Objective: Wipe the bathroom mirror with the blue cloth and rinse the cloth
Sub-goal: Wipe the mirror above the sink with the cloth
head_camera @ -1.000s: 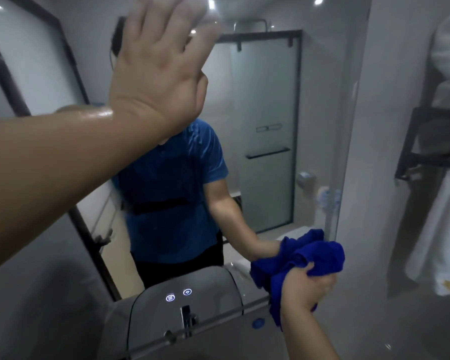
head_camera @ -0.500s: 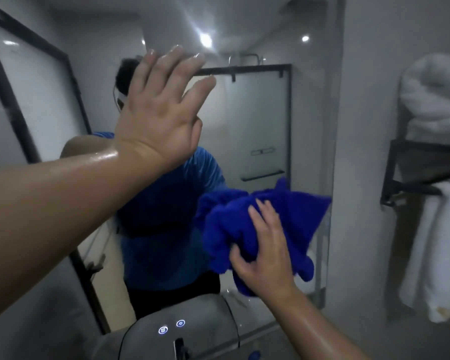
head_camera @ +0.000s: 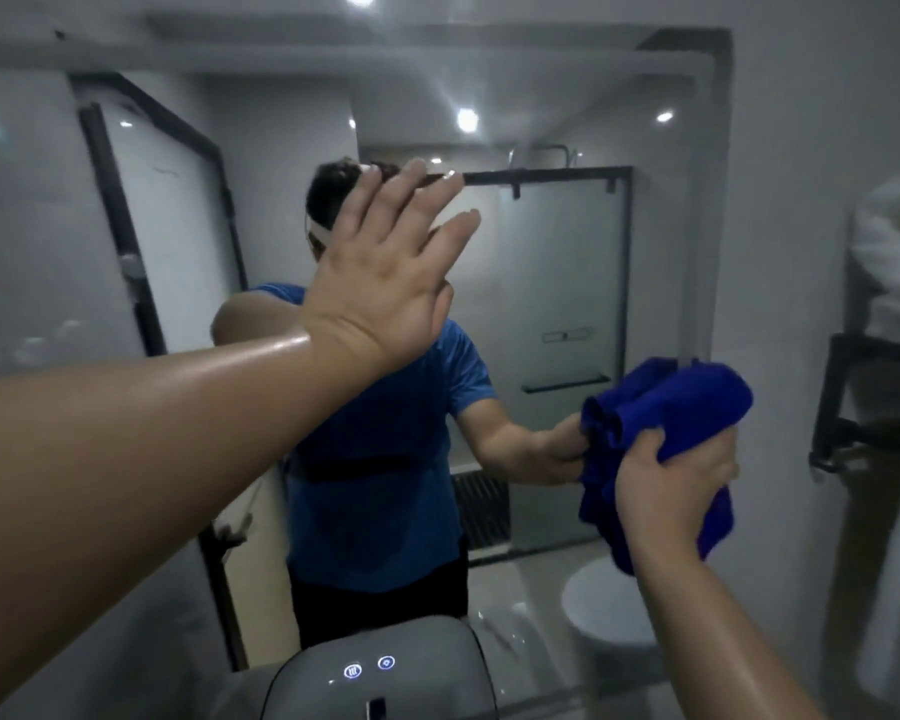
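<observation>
Bare, wet-glistening forearms (head_camera: pixel 126 485); reflected, a blue short-sleeved shirt (head_camera: pixel 385 511), dark trousers (head_camera: pixel 380 615), white head strap (head_camera: pixel 319 232)

My view: left hand (head_camera: pixel 385 288) raised before the rectangular glass wall mirror (head_camera: pixel 567 278); right hand (head_camera: pixel 671 485) grips the bunched blue cloth (head_camera: pixel 671 397) at its right edge (black metal towel rack (head_camera: pixel 827 402) farther right).

My left hand (head_camera: pixel 385 288), fingers spread, covers the middle of the mirror (head_camera: pixel 557 283). Bare glass runs from it to my right hand (head_camera: pixel 671 480), which grips the blue cloth (head_camera: pixel 666 402) at the mirror's right edge. Further right, the black towel rack (head_camera: pixel 842 402) juts from the wall. A grey device (head_camera: pixel 411 678) crowds the lower edge
</observation>
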The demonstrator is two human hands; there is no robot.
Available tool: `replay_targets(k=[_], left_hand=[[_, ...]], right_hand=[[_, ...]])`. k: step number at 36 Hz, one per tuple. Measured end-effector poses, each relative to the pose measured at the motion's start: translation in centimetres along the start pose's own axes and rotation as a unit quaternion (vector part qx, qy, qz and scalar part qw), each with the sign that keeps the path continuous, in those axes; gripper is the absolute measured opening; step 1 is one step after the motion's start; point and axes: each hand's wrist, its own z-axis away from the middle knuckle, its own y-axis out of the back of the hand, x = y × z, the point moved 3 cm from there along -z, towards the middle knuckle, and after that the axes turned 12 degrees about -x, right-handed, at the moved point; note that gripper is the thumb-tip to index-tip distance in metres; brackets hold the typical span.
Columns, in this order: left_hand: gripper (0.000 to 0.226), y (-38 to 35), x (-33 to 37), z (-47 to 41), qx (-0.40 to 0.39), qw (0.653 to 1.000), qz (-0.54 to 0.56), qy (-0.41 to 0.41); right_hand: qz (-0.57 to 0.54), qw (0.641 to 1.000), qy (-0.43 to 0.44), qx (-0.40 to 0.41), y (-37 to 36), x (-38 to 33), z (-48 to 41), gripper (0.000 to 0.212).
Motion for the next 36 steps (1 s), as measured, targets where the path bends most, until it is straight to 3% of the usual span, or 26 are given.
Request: replay_targets(k=[4,8,10,12,17,20,23,25,27,29,32,33,34,35,36], left_hand=[[0.067,0.2,-0.1,0.0,-0.031,0.999,-0.014,0.006],[0.063,1.1,0.4,-0.2,-0.058,0.998,0.024,0.03],[0.057,2.5,1.3,0.0,-0.057,0.993,0.082,0.063],[0.052,4.0,2.6,0.7,-0.052,0.985,0.145,0.076],[0.038,5.2,6.8,3.6,-0.097,0.967,0.23,-0.041],[0.05,4.2,8.0,5.0,-0.139,0.945,0.295,-0.011],[0.052,4.5,7.1,5.8,-0.14,0.931,0.321,0.099],[0.051,4.6,6.3,5.9,-0.16,0.937,0.283,0.131],[0.053,4.1,6.0,5.8,-0.179,0.944,0.238,0.141],[0.055,3.2,6.0,5.4,-0.184,0.95,0.21,0.14],[0.069,2.2,6.5,4.7,-0.194,0.948,0.214,0.137],[0.076,2.0,6.3,4.5,-0.203,0.945,0.22,0.131],[0.081,1.8,6.2,4.3,-0.202,0.944,0.232,0.119],[0.083,1.7,5.9,4.2,-0.191,0.944,0.247,0.105],[0.085,1.5,5.5,4.3,-0.173,0.945,0.262,0.093]], right_hand=[[0.067,0.989,0.05,-0.124,-2.0,-6.9,0.3,0.108],[0.174,0.936,0.165,-0.256,-3.2,-9.6,1.6,0.107],[0.227,0.915,0.204,-0.265,-2.4,-9.9,1.0,0.1],[0.231,0.922,0.195,-0.244,-0.7,-9.7,-0.3,0.098],[0.133,0.953,0.103,-0.252,-0.1,-10.4,-1.3,0.084],[0.072,0.953,0.067,-0.287,-2.1,-11.8,0.2,0.083],[-0.08,0.917,0.04,-0.389,-3.5,-13.6,1.3,0.054],[-0.185,0.874,-0.026,-0.448,-4.2,-14.1,1.1,0.065],[-0.221,0.828,-0.022,-0.515,-4.8,-14.4,0.9,0.071],[-0.186,0.826,-0.025,-0.531,-5.6,-14.1,-0.4,0.07],[-0.078,0.888,0.041,-0.451,-5.6,-12.2,-5.1,0.058],[-0.041,0.858,0.07,-0.507,-7.0,-10.2,-7.7,0.039],[0.0,0.86,0.082,-0.504,-7.1,-10.0,-9.9,0.038],[0.028,0.881,0.101,-0.461,-7.1,-10.2,-12.0,0.052],[0.041,0.901,0.091,-0.423,-7.7,-10.9,-12.9,0.048]])
